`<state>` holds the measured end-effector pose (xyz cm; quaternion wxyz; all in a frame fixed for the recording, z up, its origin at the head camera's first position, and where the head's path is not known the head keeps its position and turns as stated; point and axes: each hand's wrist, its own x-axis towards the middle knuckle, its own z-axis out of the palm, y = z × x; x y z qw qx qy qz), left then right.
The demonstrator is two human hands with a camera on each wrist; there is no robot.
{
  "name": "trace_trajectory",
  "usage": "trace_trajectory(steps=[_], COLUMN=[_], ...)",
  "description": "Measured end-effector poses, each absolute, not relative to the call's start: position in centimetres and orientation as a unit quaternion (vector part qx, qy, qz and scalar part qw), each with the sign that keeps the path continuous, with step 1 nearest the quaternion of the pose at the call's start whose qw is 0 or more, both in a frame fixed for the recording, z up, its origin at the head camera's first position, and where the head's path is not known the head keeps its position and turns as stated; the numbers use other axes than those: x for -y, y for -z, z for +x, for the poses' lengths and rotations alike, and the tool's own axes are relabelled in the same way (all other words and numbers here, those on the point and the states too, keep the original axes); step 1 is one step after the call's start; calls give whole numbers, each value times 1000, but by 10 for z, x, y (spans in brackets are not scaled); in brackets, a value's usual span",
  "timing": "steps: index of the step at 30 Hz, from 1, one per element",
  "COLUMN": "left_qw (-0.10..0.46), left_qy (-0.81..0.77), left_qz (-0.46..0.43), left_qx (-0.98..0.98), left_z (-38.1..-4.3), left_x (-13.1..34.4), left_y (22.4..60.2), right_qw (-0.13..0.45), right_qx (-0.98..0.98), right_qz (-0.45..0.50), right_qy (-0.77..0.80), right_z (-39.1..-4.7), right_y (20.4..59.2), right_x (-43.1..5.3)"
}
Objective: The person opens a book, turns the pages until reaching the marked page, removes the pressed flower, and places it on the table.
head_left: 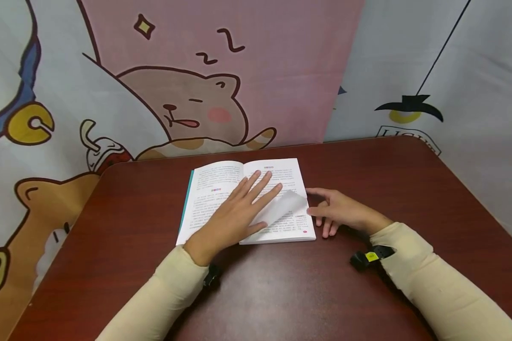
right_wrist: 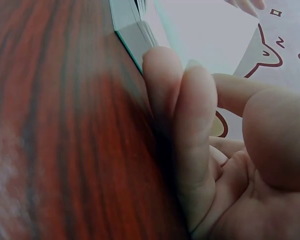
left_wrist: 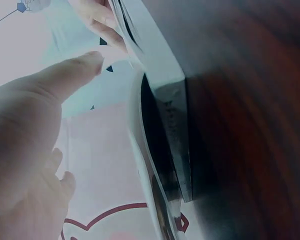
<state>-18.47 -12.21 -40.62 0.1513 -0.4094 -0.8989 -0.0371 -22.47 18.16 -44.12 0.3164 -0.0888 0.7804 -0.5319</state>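
On the dark red wood-grain table (head_left: 367, 180), one open book (head_left: 222, 189) of smooth white printed pages lies flat. Your left hand (head_left: 234, 213) rests on it, fingers straight and spread, gripping nothing. A curled page (head_left: 281, 208) lifts beside your right hand (head_left: 345, 212), fingers loose at the book's right edge. Behind the book hangs a cartoon cloth backdrop (head_left: 187, 94).

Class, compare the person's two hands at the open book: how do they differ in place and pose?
The left hand lies flat on the open book, fingers straight and spread; the right hand rests on the table beside the book's right edge, fingers loosely bent. A lifted page curls against the left hand, not the right. Both wear cream sleeves.
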Motion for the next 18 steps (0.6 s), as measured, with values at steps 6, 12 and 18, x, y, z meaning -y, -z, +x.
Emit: trace_trajectory(steps=[6, 12, 18], left_qw=[165, 142, 120], left_qy=[27, 19, 29], left_qz=[-419, -446, -458], left_qx=[892, 883, 880], left_z=[-184, -184, -184], left_x=[124, 121, 121], left_y=[406, 405, 407], right_qw=[318, 319, 320], right_qx=[-778, -780, -781], right_qz=[-97, -95, -91], right_qy=[533, 530, 528], right_z=[-225, -225, -224], right_y=[442, 440, 438], right_x=[-181, -181, -180])
